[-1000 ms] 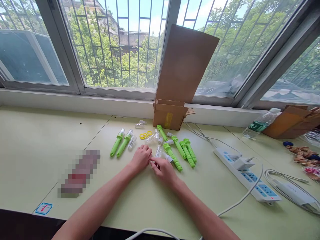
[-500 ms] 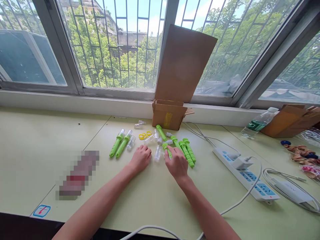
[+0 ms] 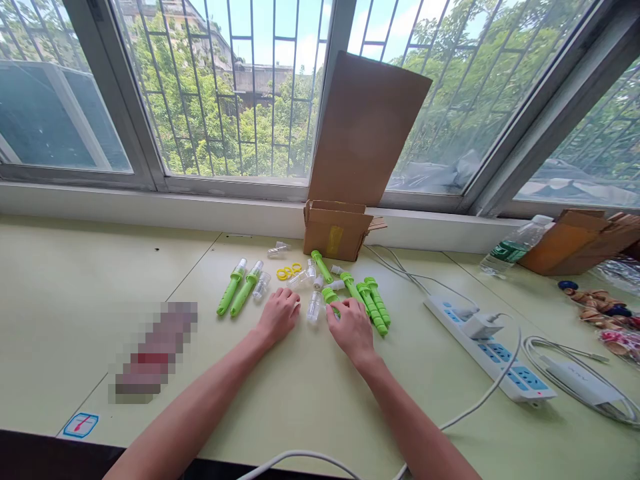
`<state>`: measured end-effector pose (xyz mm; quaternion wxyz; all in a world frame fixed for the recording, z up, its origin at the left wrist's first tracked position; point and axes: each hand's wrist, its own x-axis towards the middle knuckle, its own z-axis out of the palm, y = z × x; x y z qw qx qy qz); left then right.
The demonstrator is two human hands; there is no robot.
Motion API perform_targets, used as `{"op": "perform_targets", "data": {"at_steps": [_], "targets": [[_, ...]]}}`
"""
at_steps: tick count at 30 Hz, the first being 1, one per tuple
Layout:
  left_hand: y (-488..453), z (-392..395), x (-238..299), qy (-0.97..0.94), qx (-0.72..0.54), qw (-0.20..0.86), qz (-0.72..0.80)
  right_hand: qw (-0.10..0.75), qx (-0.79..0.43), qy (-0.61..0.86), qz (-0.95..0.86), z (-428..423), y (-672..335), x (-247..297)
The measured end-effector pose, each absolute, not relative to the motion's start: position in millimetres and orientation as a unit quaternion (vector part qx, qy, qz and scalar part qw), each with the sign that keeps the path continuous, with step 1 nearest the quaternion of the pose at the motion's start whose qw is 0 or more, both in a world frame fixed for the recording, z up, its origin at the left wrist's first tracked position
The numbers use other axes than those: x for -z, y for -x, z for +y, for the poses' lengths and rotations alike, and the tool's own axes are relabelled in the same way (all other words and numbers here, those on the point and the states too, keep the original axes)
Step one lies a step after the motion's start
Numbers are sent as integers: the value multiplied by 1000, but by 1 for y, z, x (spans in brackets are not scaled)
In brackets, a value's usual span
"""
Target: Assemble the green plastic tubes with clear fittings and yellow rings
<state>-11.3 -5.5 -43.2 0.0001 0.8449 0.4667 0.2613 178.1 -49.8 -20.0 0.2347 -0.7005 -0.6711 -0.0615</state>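
Note:
My left hand (image 3: pixel 278 315) rests on the table with its fingers bent and close together; nothing shows in them. To its right lies a small clear plastic cap (image 3: pixel 313 308). My right hand (image 3: pixel 353 327) is closed over a bright green plastic tube (image 3: pixel 328 295); the ribbed end sticks out past the fingers and the hand hides the rest. Right beside it lie several more green tubes (image 3: pixel 374 307) with spiral grooves. Left of my left hand, two green tubes (image 3: pixel 246 291) carry clear caps. Yellow rings (image 3: pixel 289 271) and clear pieces (image 3: pixel 300 278) lie between and beyond the hands.
A cardboard box (image 3: pixel 334 230) with a raised flap stands at the sill. On the right are a white power strip (image 3: pixel 487 353) with cables, an adapter (image 3: pixel 583 381), a water bottle (image 3: pixel 515 247) and another carton (image 3: pixel 560 247). A blurred-out item (image 3: pixel 155 353) lies at left.
My right hand's index finger has drawn back slightly from the green tube's ribbed end. My left hand stays in place. The whole view has shifted a little.

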Motion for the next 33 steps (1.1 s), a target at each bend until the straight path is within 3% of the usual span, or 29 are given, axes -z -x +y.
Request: {"op": "perform_targets", "data": {"at_steps": [18,23,33], "targets": [[12,-5,43,-840,-257,9,477,185,29,727,-660,-49,-180,22],[12,-6,41,-839,-255,14,479,222,55,710,-666,-48,-180,24],[11,-5,43,-839,-251,8,483,373,113,653,-650,-50,-176,18]]}}
